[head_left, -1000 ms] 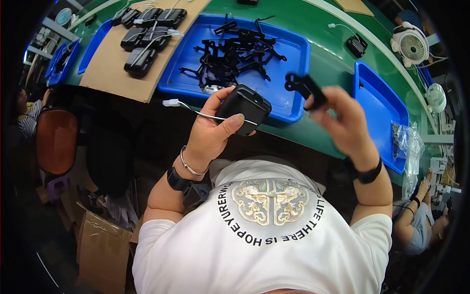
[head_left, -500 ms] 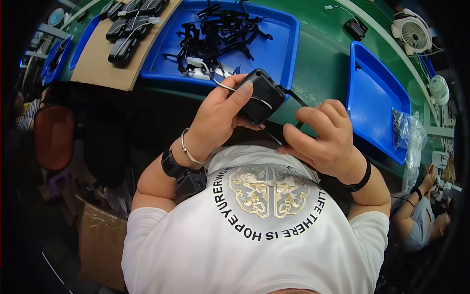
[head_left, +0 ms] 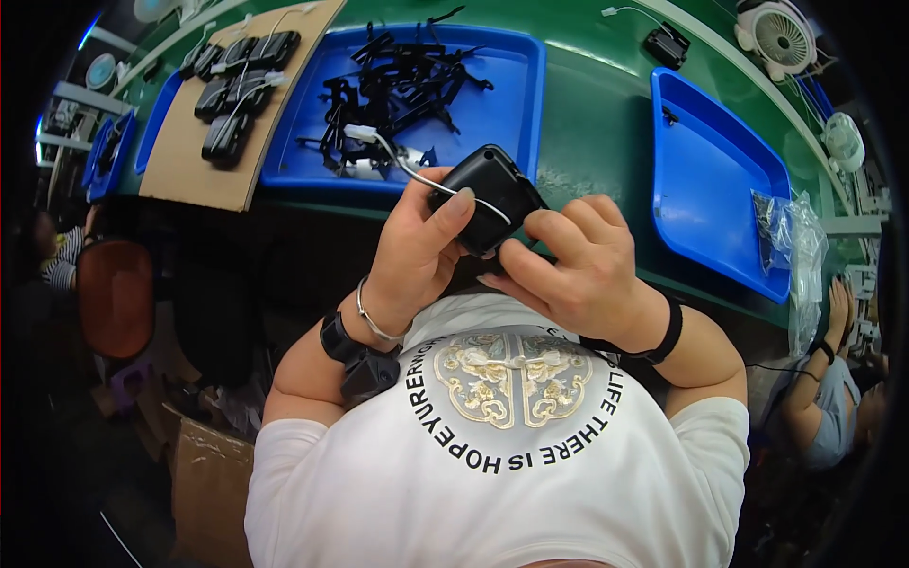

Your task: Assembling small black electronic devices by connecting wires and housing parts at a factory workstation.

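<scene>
Black plastic housing (head_left: 488, 199) sits between both hands, held up close over the near edge of the green bench (head_left: 606, 142). Left hand (head_left: 417, 251) grasps it from the left: thumb laid across the top face, fingers wrapped behind. Right hand (head_left: 568, 270) is closed in against its lower right corner, fingertips pinching or pressing there (exact contact hidden by the knuckles). Housing's long axis runs tilted, far-left to near-right, so the right hand meets the near end while the left carries the body. Both are touching it; the left has the fuller grip. White cable (head_left: 398, 161) leaves the housing's far-left side, passes over the left thumb and ends in a white plug at the near edge of the blue tray of black clips (head_left: 525, 90). Further left, cardboard sheet (head_left: 189, 161) with several similar black units. To the right, a second blue tray (head_left: 720, 189), nearly bare, with a clear bag (head_left: 791, 237) at its right edge.
</scene>
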A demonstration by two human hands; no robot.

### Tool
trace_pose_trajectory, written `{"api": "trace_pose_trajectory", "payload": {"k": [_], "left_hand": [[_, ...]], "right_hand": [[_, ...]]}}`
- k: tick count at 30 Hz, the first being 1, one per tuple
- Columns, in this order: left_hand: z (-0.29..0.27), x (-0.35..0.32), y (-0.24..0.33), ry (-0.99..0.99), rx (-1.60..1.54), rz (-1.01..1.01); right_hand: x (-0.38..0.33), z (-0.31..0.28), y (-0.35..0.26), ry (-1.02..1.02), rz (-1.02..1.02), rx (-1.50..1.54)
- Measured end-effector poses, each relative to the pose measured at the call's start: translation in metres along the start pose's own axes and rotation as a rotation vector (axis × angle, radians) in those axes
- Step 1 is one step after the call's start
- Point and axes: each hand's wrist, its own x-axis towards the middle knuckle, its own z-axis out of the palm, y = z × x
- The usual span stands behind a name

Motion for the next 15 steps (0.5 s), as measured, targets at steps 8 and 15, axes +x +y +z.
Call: {"api": "trace_pose_trajectory", "payload": {"k": [8,15], "left_hand": [[0.039,0.024,-0.013,0.127,0.012,0.101],[0.043,0.038,-0.012,0.064,0.092,0.086]], "right_hand": [[0.001,-0.007,0.013,-0.026,0.046,-0.059],[-0.013,-0.041,0.043,-0.034,0.017,0.153]]}}
